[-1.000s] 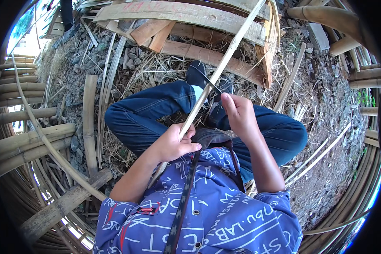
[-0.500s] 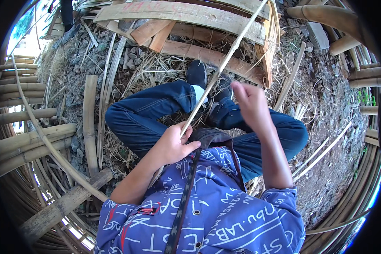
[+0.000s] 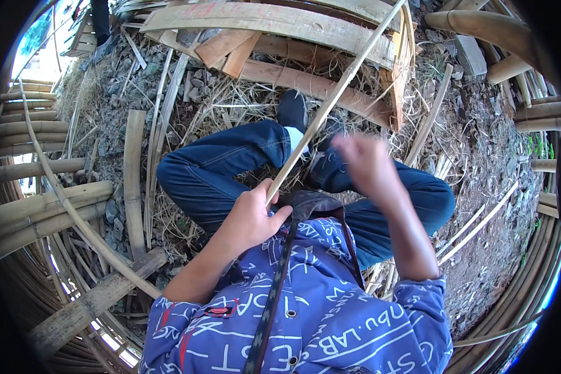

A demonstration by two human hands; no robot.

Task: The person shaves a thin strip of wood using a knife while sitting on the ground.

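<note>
My left hand (image 3: 253,215) is closed around the lower end of a long, thin pale bamboo strip (image 3: 330,103), close to my lap. The strip slants up and to the right, its far end crossing the boards ahead. My right hand (image 3: 369,163) is above my right shin, just right of the strip and apart from it as far as I can see. It is blurred, with its fingers curled in; whatever they hold is hidden. A dark pouch or cloth (image 3: 308,202) lies in my lap between my hands.
Wooden boards (image 3: 268,22) form a low structure beyond my shoes (image 3: 292,111). Split bamboo pieces (image 3: 133,181) lie on the stony ground at left, among shavings (image 3: 224,100). Thick bamboo poles (image 3: 50,202) stick in from the left, others (image 3: 480,28) from the upper right.
My right hand has shifted slightly down and left, nearer the strip, and has become more blurred. My left hand keeps its hold on the strip, almost unmoved.
</note>
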